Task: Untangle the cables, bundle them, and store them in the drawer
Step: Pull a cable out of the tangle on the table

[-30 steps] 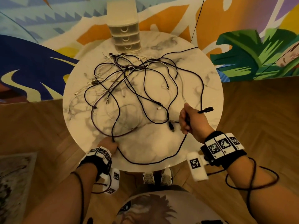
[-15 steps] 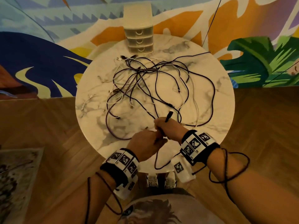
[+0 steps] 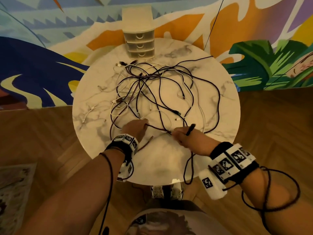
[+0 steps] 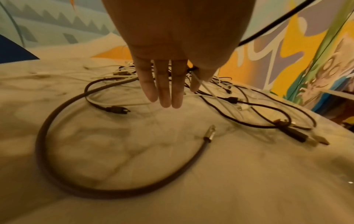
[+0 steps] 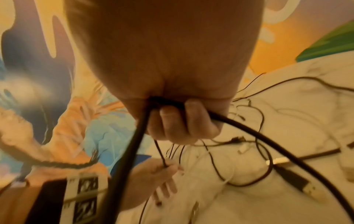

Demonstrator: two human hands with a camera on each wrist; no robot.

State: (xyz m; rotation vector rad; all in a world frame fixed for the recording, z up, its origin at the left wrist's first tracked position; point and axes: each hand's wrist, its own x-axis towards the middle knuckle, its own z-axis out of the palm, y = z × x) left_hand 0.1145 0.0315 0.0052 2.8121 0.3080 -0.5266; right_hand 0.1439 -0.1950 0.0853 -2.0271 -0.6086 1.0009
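Observation:
A tangle of black, purple and white cables [image 3: 160, 89] lies spread over the round marble table [image 3: 225, 106]. My right hand [image 3: 181, 136] grips a black cable [image 3: 159, 129] near its plug, which sticks up out of the fist; its fingers [image 5: 182, 121] are curled round the cable [image 5: 249, 133]. My left hand [image 3: 135, 128] pinches the same cable between thumb and forefinger, with the other fingers [image 4: 166, 91] straight. The cable runs taut between the two hands. A small cream three-drawer unit [image 3: 138, 43] stands at the table's far edge, all drawers closed.
A thick brown cable [image 4: 44, 128] curves on the table under my left wrist, its metal plug [image 4: 209, 134] lying free. A slack loop of black cable [image 3: 188, 167] hangs over the near edge. A painted wall rises behind the table; wooden floor surrounds it.
My hands were together at the table's near side; now the left hand has moved left and away from the right, drawing the black cable taut between them.

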